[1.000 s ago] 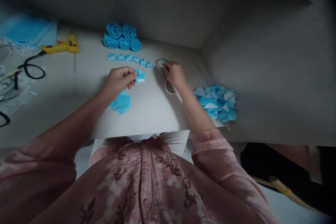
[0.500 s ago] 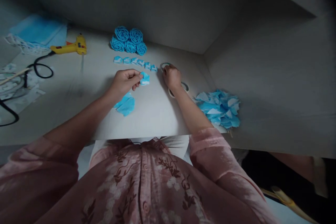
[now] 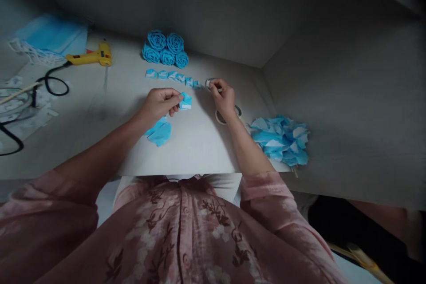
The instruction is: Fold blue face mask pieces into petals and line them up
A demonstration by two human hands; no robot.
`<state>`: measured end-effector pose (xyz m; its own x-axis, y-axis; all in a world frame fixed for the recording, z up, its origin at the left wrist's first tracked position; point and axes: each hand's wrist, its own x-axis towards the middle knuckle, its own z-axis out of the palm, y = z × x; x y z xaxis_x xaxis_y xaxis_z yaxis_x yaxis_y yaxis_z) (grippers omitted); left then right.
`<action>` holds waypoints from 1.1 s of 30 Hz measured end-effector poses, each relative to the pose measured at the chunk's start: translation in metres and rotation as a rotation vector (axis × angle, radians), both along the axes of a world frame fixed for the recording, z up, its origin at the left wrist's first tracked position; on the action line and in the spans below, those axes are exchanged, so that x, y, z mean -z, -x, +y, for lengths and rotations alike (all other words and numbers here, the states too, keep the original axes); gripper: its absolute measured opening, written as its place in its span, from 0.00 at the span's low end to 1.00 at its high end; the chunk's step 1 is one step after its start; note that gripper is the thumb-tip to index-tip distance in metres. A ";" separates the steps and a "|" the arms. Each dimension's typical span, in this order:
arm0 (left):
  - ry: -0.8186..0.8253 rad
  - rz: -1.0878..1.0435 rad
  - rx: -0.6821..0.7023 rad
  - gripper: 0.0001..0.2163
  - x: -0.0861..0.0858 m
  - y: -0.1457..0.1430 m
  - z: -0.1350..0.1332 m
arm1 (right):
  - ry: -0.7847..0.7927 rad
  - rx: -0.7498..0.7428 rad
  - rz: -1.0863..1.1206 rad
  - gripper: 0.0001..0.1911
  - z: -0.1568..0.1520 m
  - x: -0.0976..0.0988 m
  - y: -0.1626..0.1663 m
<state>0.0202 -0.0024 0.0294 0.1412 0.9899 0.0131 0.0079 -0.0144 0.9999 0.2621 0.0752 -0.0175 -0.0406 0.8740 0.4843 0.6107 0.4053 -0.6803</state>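
Observation:
My left hand pinches a small folded blue fabric piece with a white strip along its lower edge. My right hand has its fingertips together at a small dark-rimmed ring; a tiny pale bit shows there, too small to name. Beneath the right wrist lies a roll of tape, partly covered. A row of small folded blue pieces runs just beyond both hands. Near my left wrist, a loose blue fabric piece lies flat on the table.
Several rolled blue fabric roses are stacked at the back. A yellow glue gun with a black cord lies left, beside blue face masks. Blue fabric scraps are heaped at right. Grey panels wall the table's back and right.
My right hand has lifted and turned slightly at the small ring, so thumb and fingertips now show. The left hand still pinches the blue piece. The whole view has shifted a little.

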 end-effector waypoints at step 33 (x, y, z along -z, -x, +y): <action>0.060 -0.113 0.101 0.15 0.003 0.004 0.001 | -0.715 -0.471 -0.410 0.11 -0.049 -0.025 0.029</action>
<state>0.0166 -0.0009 0.0266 0.2406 0.9703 -0.0242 -0.1028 0.0503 0.9934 0.2334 0.0264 0.0078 -0.5992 0.2262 0.7680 0.4145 0.9083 0.0559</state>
